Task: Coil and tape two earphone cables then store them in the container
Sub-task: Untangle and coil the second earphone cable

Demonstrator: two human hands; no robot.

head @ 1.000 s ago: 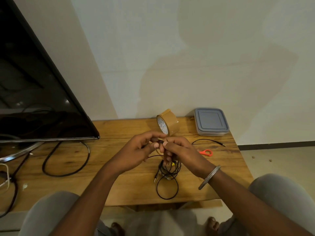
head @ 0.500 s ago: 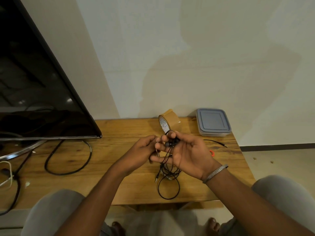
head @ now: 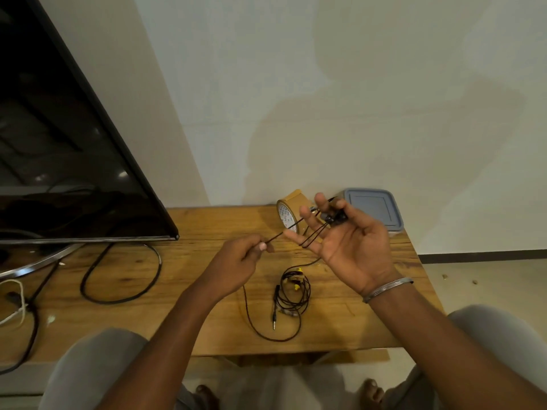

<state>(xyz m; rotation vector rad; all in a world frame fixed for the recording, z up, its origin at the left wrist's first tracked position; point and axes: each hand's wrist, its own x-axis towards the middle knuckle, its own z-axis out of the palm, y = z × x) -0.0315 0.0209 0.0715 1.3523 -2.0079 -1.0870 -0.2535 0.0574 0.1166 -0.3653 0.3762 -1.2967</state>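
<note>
Right hand (head: 349, 247), palm up at frame centre, pins the earphone cable (head: 312, 235) under its thumb, with loops crossing its spread fingers. Left hand (head: 239, 261) pinches the cable's taut stretch. The second earphone cable (head: 293, 294) lies coiled on the counter (head: 192, 276) below. The tape roll (head: 288, 208) and container (head: 373, 208) stand above.

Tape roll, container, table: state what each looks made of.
Tape roll: brown plastic film, slightly glossy, around a white printed core, maybe card. Container: grey-blue plastic, matte, with a moulded lid rim. Table: wood, probably sealed, showing grain, knots and a soft sheen.
</note>
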